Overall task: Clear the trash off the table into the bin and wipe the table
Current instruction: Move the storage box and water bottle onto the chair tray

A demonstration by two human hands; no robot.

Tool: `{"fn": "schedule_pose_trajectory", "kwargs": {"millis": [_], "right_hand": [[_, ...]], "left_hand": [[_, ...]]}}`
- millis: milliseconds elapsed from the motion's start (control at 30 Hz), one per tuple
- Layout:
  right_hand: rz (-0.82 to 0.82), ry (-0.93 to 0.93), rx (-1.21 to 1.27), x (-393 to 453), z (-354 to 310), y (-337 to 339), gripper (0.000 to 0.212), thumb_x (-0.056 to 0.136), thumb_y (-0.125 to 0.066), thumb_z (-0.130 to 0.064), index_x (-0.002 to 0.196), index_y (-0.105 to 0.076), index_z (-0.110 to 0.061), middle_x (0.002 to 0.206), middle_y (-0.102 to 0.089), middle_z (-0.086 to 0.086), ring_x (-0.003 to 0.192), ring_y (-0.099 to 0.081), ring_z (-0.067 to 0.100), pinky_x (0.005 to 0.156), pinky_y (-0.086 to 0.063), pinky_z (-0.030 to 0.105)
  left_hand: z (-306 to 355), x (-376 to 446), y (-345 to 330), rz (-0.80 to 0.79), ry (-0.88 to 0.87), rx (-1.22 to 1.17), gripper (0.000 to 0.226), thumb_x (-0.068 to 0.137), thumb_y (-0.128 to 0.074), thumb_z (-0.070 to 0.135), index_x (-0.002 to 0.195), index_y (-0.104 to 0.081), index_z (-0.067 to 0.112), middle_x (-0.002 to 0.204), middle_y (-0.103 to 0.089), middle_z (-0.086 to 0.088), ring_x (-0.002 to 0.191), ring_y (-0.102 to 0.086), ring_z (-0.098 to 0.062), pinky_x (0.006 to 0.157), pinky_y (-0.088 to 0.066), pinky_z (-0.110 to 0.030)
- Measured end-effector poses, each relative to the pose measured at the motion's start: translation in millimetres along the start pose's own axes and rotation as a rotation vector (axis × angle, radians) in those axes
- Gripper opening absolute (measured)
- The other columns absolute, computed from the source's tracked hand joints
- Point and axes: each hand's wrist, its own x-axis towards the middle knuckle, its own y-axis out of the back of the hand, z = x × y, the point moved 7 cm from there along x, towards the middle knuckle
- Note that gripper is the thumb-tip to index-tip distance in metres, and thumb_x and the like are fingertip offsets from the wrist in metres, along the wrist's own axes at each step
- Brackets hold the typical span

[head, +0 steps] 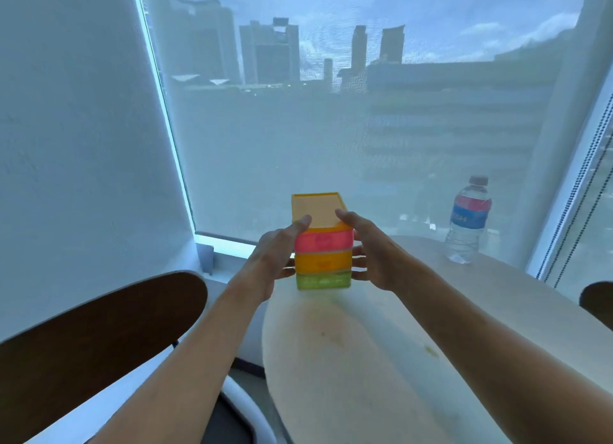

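Note:
A small plastic drawer box with an orange top and pink, orange and green drawers is at the far left edge of the pale round table. My left hand grips its left side, thumb on the top. On the box's right side my right hand holds it, fingers curled round the side. I cannot tell whether the box rests on the table or is just above it. A small yellow-green stain and a dark speck mark the tabletop.
A water bottle with a blue and red label stands at the table's far right by the window. A dark chair back is at the left, another chair edge at the right. Window blinds fill the background.

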Motion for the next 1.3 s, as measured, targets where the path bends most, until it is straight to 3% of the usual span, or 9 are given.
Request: {"fn": "schedule_pose_trajectory", "kwargs": {"millis": [100,333,467,600,767,933,1033,1167,1300], "right_hand": [[-0.046,0.017,-0.015,-14,-2,-32,0.059,0.084,-0.057,-0.064,0.124,-0.057,-0.02,0.108,-0.066,0.01,0.099,-0.064,0.026,0.082,-0.05,0.038],[-0.161,0.061,-0.044,-55,1,-115,0.056,0.083,-0.059,-0.063,0.122,-0.057,-0.022,0.107,-0.066,0.009,0.102,-0.064,0.026,0.094,-0.048,0.043],[-0.236,0.073,-0.07,-81,11,-165,0.043,0.085,-0.058,-0.062,0.106,-0.06,-0.024,0.101,-0.069,0.008,0.096,-0.066,0.025,0.088,-0.051,0.04],[-0.312,0.068,-0.096,-104,28,-215,0.045,0.085,-0.057,-0.062,0.11,-0.062,-0.024,0.101,-0.069,0.01,0.099,-0.066,0.026,0.093,-0.05,0.041],[-0.413,0.033,-0.116,-133,62,-279,0.037,0.088,-0.055,-0.058,0.098,-0.062,-0.023,0.092,-0.069,0.009,0.092,-0.065,0.024,0.092,-0.048,0.041],[-0.506,-0.029,-0.123,-149,101,-330,0.043,0.089,-0.056,-0.056,0.106,-0.062,-0.017,0.09,-0.069,0.008,0.085,-0.067,0.021,0.069,-0.049,0.033],[-0.543,-0.059,-0.135,-150,126,-353,0.043,0.088,-0.057,-0.055,0.109,-0.061,-0.017,0.099,-0.069,0.011,0.091,-0.067,0.024,0.07,-0.05,0.034],[-0.593,-0.097,-0.152,-142,155,-379,0.052,0.086,-0.06,-0.055,0.121,-0.056,-0.016,0.11,-0.068,0.014,0.103,-0.066,0.029,0.086,-0.052,0.041],[-0.658,-0.137,-0.167,-135,184,-398,0.028,0.094,-0.054,-0.046,0.104,-0.058,-0.02,0.103,-0.068,0.012,0.098,-0.066,0.026,0.083,-0.05,0.037]], "left_hand": [[1,-23,31,0.031,-0.009,0.0,0.045,0.088,-0.057,0.056,0.111,-0.067,0.019,0.098,-0.073,-0.003,0.093,-0.068,-0.023,0.083,-0.053,-0.034],[-2,-95,108,0.128,-0.039,-0.008,0.047,0.087,-0.059,0.055,0.114,-0.067,0.018,0.106,-0.072,-0.007,0.1,-0.068,-0.027,0.096,-0.051,-0.043],[-12,-139,150,0.183,-0.05,-0.02,0.04,0.088,-0.059,0.054,0.106,-0.07,0.019,0.094,-0.076,-0.005,0.09,-0.071,-0.021,0.082,-0.054,-0.035],[-29,-183,190,0.239,-0.03,-0.026,0.039,0.088,-0.059,0.054,0.102,-0.071,0.019,0.093,-0.076,-0.002,0.095,-0.07,-0.02,0.086,-0.051,-0.036],[-61,-236,240,0.321,0.003,-0.04,0.04,0.087,-0.059,0.055,0.102,-0.071,0.019,0.093,-0.076,-0.001,0.088,-0.071,-0.016,0.068,-0.052,-0.029],[-104,-271,279,0.411,0.071,-0.075,0.042,0.086,-0.062,0.055,0.109,-0.067,0.02,0.101,-0.074,-0.005,0.096,-0.07,-0.021,0.087,-0.056,-0.037],[-131,-285,296,0.451,0.105,-0.09,0.042,0.085,-0.063,0.055,0.109,-0.067,0.021,0.101,-0.074,-0.002,0.1,-0.068,-0.02,0.092,-0.053,-0.039],[-160,-295,311,0.481,0.132,-0.112,0.031,0.088,-0.062,0.049,0.104,-0.065,0.023,0.102,-0.071,0.001,0.101,-0.065,-0.019,0.092,-0.052,-0.039],[-195,-295,323,0.525,0.167,-0.139,0.036,0.089,-0.062,0.047,0.116,-0.059,0.024,0.109,-0.067,0.0,0.102,-0.063,-0.019,0.082,-0.054,-0.034]]}}
